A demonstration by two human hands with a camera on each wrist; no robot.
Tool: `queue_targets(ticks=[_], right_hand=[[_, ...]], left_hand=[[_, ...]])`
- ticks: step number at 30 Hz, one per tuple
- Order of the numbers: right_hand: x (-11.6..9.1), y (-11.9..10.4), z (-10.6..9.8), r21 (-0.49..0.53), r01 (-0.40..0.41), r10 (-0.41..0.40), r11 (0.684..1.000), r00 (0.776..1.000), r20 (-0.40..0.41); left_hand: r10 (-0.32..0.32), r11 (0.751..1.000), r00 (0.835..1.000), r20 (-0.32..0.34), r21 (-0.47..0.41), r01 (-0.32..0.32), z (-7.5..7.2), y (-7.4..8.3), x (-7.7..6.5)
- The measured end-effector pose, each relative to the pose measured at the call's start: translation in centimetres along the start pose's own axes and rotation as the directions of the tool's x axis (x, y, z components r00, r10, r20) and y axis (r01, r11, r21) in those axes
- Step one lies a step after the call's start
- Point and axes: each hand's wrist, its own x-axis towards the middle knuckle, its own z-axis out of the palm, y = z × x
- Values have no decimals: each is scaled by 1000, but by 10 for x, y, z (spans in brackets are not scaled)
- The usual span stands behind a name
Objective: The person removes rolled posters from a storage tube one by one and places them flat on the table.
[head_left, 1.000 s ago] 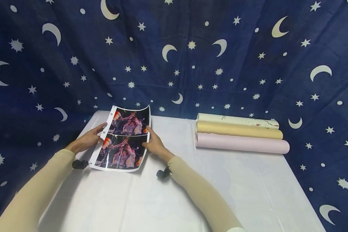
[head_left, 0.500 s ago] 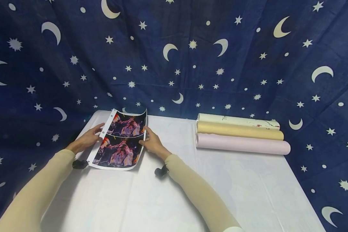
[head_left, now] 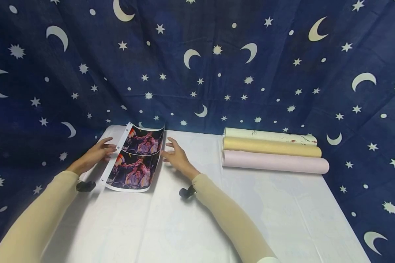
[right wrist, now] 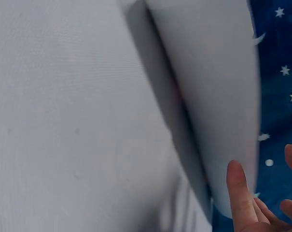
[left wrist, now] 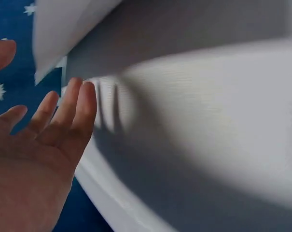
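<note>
A printed photo sheet [head_left: 136, 171] with two matching pictures, one above the other, lies at the table's back left, its side edges curling upward. My left hand [head_left: 93, 156] is at its left edge, fingers extended; in the left wrist view the palm of this hand [left wrist: 37, 164] shows, and the sheet's white underside [left wrist: 63, 29] rises above the fingertips. At the right edge is my right hand [head_left: 177, 157], fingers loosely spread and fingertips close to the paper. In the right wrist view a finger [right wrist: 240, 193] overlaps the sheet's pale back [right wrist: 213, 96].
Three rolls lie side by side at the back right: a cream patterned roll [head_left: 263, 135], a tan roll [head_left: 273, 147] and a pink roll [head_left: 273, 162]. A white cloth [head_left: 184, 226] covers the table. A dark blue star-and-moon curtain [head_left: 197, 80] hangs behind and along both sides.
The photo sheet has come down and slightly left, and its sides curl up more. Both hands have loosened from its edges, the left shifting left and the right moving slightly away to the right.
</note>
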Motion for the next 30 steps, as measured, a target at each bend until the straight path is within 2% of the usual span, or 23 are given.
queue_targets(ticks=[4,7,11,14,22,30], right_hand=[[-6,-7,-10,26,26,-26,999,1000,-13],[-13,-17,-20,14,43,-43,999,999,-10],[-20,-23,-33,1,76,-76,997,997,-15],[-24,-23,-43,22,96,-96,995,995,-26],[-44,-35,-71,74,141,-139,987,990,-38],[-64,-38,-96,66,172,-169,983,984,-48]], left_hand=[[93,985,994,-58,-140,-100,-7,8,-6],[172,941,979,-113,-275,-197,-9,19,-12],[251,857,954,-163,-422,-297,-6,36,-20],[279,829,944,-178,-451,-330,2,49,-24],[318,851,932,-174,-382,-361,35,78,-26],[361,844,924,-129,-376,-382,65,95,-29]])
